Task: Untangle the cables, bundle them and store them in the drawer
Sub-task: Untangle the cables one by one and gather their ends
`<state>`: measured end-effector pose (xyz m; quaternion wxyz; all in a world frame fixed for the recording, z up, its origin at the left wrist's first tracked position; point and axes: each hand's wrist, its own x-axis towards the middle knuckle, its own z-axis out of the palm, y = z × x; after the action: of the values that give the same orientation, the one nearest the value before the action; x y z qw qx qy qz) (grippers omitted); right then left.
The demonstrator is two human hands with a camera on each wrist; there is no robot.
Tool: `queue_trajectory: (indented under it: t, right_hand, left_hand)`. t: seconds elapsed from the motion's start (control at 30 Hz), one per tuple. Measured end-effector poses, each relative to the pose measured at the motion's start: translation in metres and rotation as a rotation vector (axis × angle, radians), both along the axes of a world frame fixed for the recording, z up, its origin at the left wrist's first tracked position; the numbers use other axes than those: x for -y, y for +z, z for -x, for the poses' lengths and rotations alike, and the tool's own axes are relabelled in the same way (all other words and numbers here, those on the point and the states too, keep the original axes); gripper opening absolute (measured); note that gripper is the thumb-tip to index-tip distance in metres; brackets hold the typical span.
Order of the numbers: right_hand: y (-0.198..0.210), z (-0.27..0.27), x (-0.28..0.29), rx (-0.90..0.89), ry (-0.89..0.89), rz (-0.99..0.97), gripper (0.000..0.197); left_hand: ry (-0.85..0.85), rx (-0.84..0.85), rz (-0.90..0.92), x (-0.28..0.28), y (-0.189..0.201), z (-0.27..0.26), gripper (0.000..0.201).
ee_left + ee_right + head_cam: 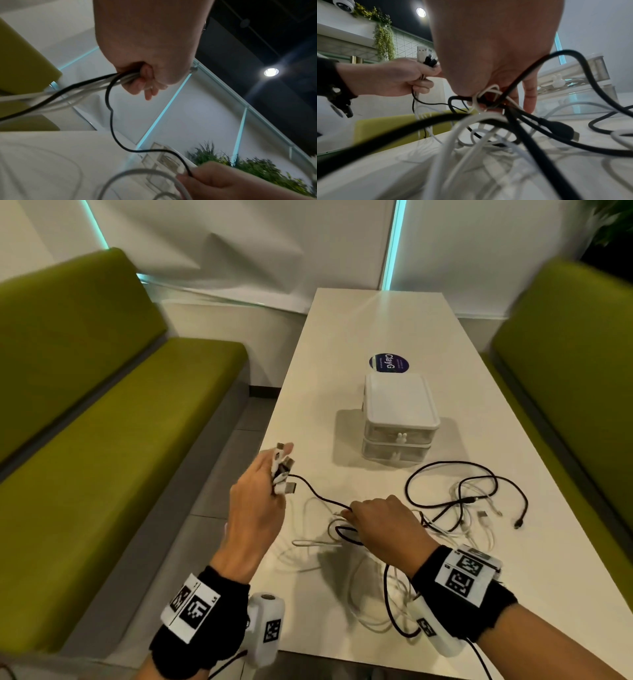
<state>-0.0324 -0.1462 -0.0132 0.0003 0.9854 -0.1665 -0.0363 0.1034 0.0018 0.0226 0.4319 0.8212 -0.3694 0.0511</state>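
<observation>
Cables sprawl tangled near the table's front edge; left hand clutches their plug ends, raised off its left edge, while right hand pinches a black strand amid the tangle.

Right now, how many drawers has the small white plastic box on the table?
2: the upper drawer and the lower drawer, stacked in the small white plastic drawer box, both shut.

- Even indoor light; the glossy white table shows glare at its far end.
- A round ceiling spotlight flares.
- Near cables blur in the right wrist view; head-view edges smear.
</observation>
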Motion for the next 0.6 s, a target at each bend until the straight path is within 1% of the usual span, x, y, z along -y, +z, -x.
queue_trajectory:
  t: [0.1,0.17,0.2,0.23,0.3,0.33,0.37,0.43,0.5,0.57,0.6]
  right_hand:
    - [0.004,0.001,-0.004,0.034,0.014,-0.004,0.041]
    - [0.005,0.001,-0.005,0.067,0.024,-0.025,0.04]
    - [0.006,0.0,-0.005,0.075,0.023,-0.042,0.038]
    - [0.007,0.0,-0.005,0.073,0.016,-0.049,0.033]
    - [0.009,0.0,-0.006,0.05,0.001,-0.048,0.024]
    - [0.01,0.0,-0.006,0.042,0.0,-0.052,0.022]
    - [0.012,0.001,-0.008,0.038,0.002,-0.061,0.02]
    - [0.012,0.001,-0.01,0.051,0.002,-0.087,0.021]
    - [0.01,0.001,-0.01,0.071,-0.008,-0.083,0.028]
    - [0.005,0.002,-0.006,0.056,-0.035,-0.04,0.035]
    - [0.003,0.003,-0.004,0.03,-0.036,-0.01,0.035]
  left_hand:
    - [-0.232,-0.135,-0.04,0.009,-0.007,0.014,0.062]
    - [-0.33,-0.128,-0.144,0.014,-0.018,0.019,0.066]
    - [-0.369,-0.097,-0.21,0.016,-0.024,0.02,0.064]
    - [-0.393,-0.064,-0.281,0.017,-0.028,0.022,0.059]
    - [-0.382,-0.036,-0.396,0.017,-0.031,0.025,0.036]
    - [-0.362,-0.04,-0.422,0.016,-0.031,0.026,0.025]
    - [-0.344,-0.037,-0.434,0.016,-0.03,0.027,0.019]
    - [-0.317,-0.015,-0.428,0.015,-0.027,0.026,0.018]
    - [-0.269,-0.025,-0.363,0.013,-0.024,0.023,0.025]
    - [-0.174,-0.116,-0.233,0.011,-0.02,0.018,0.031]
    - [-0.114,-0.163,-0.157,0.01,-0.017,0.015,0.032]
